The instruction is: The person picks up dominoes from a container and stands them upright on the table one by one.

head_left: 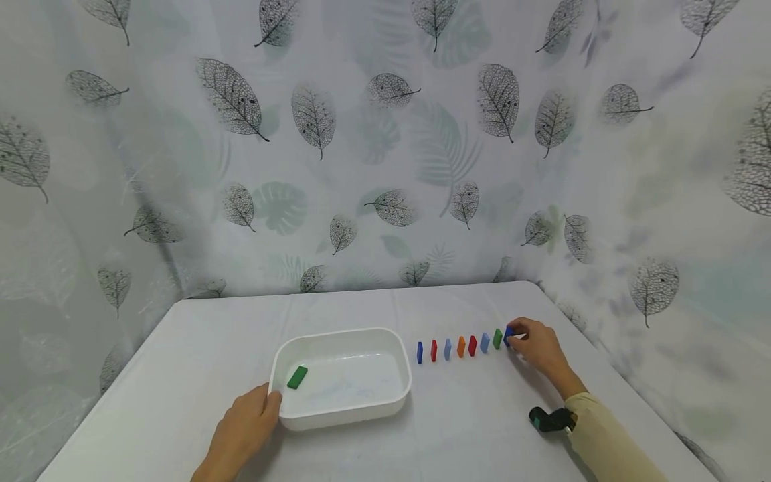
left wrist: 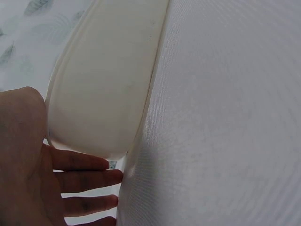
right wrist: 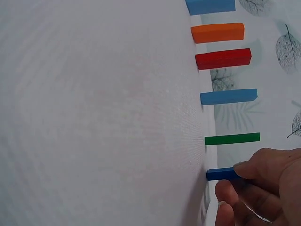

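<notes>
With thumb and fingertips, my right hand (head_left: 539, 349) pinches a dark blue domino (right wrist: 222, 174) standing upright at the right end of a row. Beside it stands a green domino (head_left: 496, 339), then a light blue one (head_left: 484, 343), a red one (head_left: 472, 346) and an orange one (head_left: 461, 346). Farther left come another light blue (head_left: 448, 349), a red (head_left: 434, 351) and a dark blue domino (head_left: 419, 352). My left hand (head_left: 243, 425) touches the left end of a white basin (head_left: 346, 418), its fingers straight in the left wrist view. One green domino (head_left: 297, 377) lies flat inside.
A white cloth covers the table (head_left: 458, 428). Leaf-patterned curtains (head_left: 385, 167) hang behind it and along both sides. A dark device (head_left: 551, 420) is at the right wrist, by the beige sleeve (head_left: 605, 435).
</notes>
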`<state>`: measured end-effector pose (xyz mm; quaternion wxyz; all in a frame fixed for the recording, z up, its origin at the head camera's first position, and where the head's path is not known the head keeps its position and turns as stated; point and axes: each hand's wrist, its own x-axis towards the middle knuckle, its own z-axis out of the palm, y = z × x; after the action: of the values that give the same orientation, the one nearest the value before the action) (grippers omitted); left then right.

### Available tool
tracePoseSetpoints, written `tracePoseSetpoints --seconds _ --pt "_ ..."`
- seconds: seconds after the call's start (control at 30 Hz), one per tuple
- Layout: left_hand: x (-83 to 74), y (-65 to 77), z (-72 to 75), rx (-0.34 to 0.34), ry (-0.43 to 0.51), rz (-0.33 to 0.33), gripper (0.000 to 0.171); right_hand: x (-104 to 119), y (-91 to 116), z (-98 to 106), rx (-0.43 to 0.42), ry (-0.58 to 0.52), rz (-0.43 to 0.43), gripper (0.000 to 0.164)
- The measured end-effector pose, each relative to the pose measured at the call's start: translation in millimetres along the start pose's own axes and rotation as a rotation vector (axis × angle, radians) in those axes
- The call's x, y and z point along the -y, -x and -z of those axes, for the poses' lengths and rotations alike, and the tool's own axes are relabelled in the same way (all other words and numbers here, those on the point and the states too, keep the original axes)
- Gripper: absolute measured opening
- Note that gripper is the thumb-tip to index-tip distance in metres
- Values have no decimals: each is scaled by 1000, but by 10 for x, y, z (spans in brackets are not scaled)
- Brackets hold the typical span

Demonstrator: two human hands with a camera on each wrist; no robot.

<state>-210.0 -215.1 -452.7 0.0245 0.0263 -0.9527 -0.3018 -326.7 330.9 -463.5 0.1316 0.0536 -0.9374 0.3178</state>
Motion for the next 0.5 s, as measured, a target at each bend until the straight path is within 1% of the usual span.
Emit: tracePoseSetpoints --seconds 0.2,0.4,0.5 --pt "-7 13 20 -2 13 -6 40 -9 5 13 6 -17 4 26" --pt "-7 15 12 5 15 2 42 9 25 52 33 -21 -17 31" --pt "-12 8 6 7 10 0 42 28 49 69 5 -1 -39 35"
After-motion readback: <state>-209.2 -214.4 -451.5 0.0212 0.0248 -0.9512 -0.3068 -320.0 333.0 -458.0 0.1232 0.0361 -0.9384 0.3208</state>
